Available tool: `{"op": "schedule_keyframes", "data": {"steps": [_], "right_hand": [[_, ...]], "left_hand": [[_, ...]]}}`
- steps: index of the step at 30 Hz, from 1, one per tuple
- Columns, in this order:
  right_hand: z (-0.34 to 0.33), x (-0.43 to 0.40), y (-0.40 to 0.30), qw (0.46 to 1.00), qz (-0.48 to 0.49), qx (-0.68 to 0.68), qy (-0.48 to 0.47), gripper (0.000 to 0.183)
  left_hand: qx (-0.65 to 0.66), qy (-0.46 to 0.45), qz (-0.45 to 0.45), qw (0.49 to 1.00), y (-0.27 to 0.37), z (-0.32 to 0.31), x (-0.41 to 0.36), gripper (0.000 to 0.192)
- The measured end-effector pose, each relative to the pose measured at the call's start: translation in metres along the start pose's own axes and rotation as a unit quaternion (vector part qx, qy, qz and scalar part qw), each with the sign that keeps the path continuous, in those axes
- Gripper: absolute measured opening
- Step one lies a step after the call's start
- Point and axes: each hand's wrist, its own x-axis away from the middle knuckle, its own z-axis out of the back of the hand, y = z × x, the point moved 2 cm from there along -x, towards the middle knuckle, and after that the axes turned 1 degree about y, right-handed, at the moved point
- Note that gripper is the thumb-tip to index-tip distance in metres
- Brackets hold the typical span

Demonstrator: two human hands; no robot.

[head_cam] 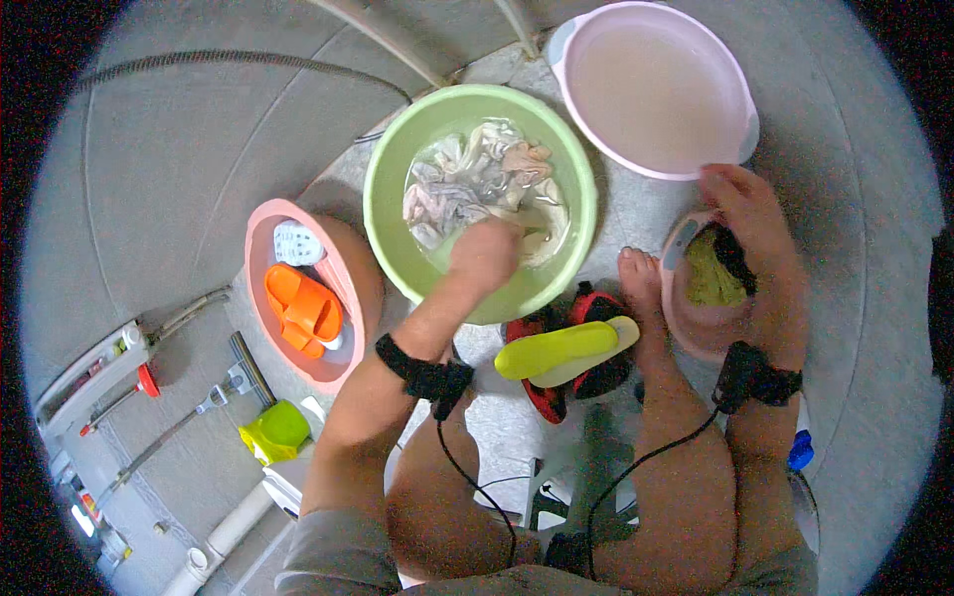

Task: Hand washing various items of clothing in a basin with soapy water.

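Observation:
Wet pale cloths (447, 197) lie in water in a large green plastic basin (378, 246). My left hand (486, 255) is over the near part of this basin, fingers curled down by the cloths; whether it grips one is hidden. My right hand (730, 195) is blurred, near the lower rim of a pink basin (734, 67) of cloudy water; its grip is unclear. Below that hand, a smaller pink basin (697, 339) holds a green cloth (712, 272) and a black item (734, 257). Black bands with cables circle both wrists.
Orange slippers (305, 302) lie in a tilted pink tub (257, 298) at left. Yellow-green insoles (559, 350) rest across red and black shoes (548, 402) between the feet. A squeegee (253, 369), a green bin (287, 425) and white pipes (223, 536) stand at lower left.

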Motion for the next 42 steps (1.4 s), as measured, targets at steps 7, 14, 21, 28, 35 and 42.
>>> {"op": "schedule_keyframes", "data": {"steps": [7,14,21,28,35,42], "right_hand": [[-0.179,0.021,-0.043,0.878,0.253,0.237,-0.329,0.027],[-0.294,0.022,0.007,0.776,0.266,0.522,-0.233,0.028],[-0.303,-0.001,-0.004,0.744,0.239,0.59,-0.202,0.027],[-0.301,-0.04,-0.023,0.719,0.329,0.598,-0.131,0.022],[-0.308,-0.053,-0.041,0.726,0.334,0.586,-0.133,0.022],[-0.311,-0.055,-0.058,0.74,0.317,0.58,-0.126,0.022]], "left_hand": [[0.182,0.111,0.032,0.976,-0.096,-0.082,0.016,0.028],[0.218,0.176,-0.015,0.96,-0.09,-0.098,-0.016,0.022],[0.229,0.164,-0.061,0.958,-0.106,-0.11,-0.042,0.03],[0.117,0.101,0.051,0.987,-0.113,-0.076,-0.032,0.043],[0.085,0.138,0.033,0.986,-0.126,-0.07,-0.041,0.048],[0.14,0.122,0.034,0.982,-0.134,-0.068,-0.05,0.046]]}}
